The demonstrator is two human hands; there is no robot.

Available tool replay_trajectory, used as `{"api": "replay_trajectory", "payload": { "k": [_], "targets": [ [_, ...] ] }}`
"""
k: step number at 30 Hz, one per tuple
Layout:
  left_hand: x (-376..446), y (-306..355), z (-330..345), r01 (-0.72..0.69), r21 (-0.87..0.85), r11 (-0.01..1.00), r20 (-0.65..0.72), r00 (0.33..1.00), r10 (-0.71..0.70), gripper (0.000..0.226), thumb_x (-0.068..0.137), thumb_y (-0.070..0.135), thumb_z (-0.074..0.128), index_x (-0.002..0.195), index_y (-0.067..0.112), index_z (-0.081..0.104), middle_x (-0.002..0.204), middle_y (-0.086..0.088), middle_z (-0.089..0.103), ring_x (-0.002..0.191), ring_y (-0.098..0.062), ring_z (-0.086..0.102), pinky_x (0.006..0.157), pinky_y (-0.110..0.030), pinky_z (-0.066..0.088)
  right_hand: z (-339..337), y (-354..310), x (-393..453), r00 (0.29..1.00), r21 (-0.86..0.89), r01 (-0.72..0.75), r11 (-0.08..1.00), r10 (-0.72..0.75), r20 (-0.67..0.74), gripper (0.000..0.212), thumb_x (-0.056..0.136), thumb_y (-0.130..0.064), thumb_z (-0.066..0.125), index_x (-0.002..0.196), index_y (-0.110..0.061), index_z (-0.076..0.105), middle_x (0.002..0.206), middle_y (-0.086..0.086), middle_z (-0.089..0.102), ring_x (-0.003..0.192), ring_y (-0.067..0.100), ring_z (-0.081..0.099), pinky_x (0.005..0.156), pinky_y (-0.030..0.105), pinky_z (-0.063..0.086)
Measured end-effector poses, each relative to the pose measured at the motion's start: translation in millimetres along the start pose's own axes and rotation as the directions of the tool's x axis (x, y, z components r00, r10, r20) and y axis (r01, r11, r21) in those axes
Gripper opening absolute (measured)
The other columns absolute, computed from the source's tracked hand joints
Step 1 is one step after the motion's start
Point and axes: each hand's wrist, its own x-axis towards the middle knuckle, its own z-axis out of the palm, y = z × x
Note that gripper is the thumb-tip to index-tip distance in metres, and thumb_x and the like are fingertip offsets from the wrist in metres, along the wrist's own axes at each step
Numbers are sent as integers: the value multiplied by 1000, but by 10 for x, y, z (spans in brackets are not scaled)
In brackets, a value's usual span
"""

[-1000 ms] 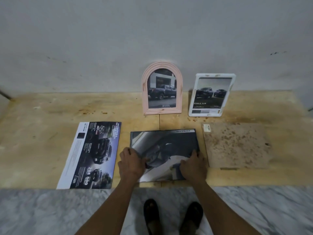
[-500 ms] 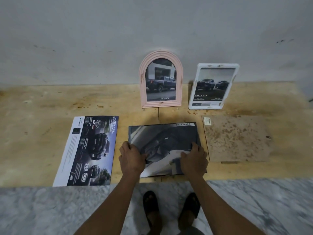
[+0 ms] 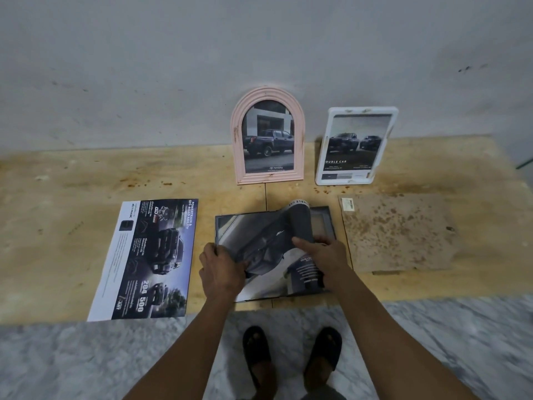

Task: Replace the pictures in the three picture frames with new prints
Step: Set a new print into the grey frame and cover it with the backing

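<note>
A dark rectangular frame (image 3: pixel 324 216) lies flat on the wooden table, with a dark car print (image 3: pixel 265 241) over it. My right hand (image 3: pixel 324 256) grips the print's right side, which curls up off the frame. My left hand (image 3: pixel 220 268) holds the print's left part. A pink arched frame (image 3: pixel 268 134) and a white frame (image 3: pixel 356 145), each with a truck picture, lean upright against the wall. Another car print (image 3: pixel 150 258) lies flat to the left.
A stained brown backing board (image 3: pixel 398 232) lies flat right of the dark frame. The wooden table (image 3: pixel 57 226) ends at a front edge near me; grey marble floor (image 3: pixel 86 356) and my two dark sandals are below it. A grey wall stands behind.
The print lay flat on the frame under both hands; now its right side is lifted and curled leftward, uncovering the frame's right corner. The view has tilted slightly.
</note>
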Motion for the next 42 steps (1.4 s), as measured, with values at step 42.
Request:
{"api": "replay_trajectory", "payload": {
  "k": [42],
  "targets": [
    [-487, -848, -2715, -129, -858, 497, -212, 971, -114, 11, 88, 5, 71, 97, 0, 68, 76, -9, 70, 66, -19, 62, 64, -27, 52, 1018, -861, -1622, 814, 13, 468, 883, -437, 382, 13, 81, 4, 71, 95, 2, 70, 93, 23, 72, 75, 28, 68, 72, 45, 60]
  ]
}}
